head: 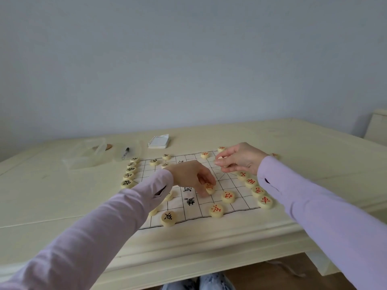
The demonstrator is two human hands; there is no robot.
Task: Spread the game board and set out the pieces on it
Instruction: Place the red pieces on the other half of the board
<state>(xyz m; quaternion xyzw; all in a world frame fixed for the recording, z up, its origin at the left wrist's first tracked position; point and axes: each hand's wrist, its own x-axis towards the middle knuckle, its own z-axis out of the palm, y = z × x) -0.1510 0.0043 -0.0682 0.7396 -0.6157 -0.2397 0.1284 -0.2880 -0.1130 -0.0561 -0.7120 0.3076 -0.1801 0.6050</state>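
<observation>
A white cloth game board (228, 185) with a black grid lies spread on the table. Round cream pieces stand on it: black-marked ones in a column at the left edge (128, 174), red-marked ones down the right edge (258, 191). My left hand (192, 176) reaches over the board's middle and pinches a red-marked piece (209, 188) that rests on the grid. Over the far right part of the board, my right hand (238, 159) pinches another cream piece (220, 158). Near the front lie a black piece (168, 218) and red pieces (216, 210).
At the back left of the cream table (52, 206) sits a clear plastic box (88, 155) with its lid, a black pen (125, 152) and a small spiral notepad (159, 141). A cream piece of furniture (377, 126) stands at the right.
</observation>
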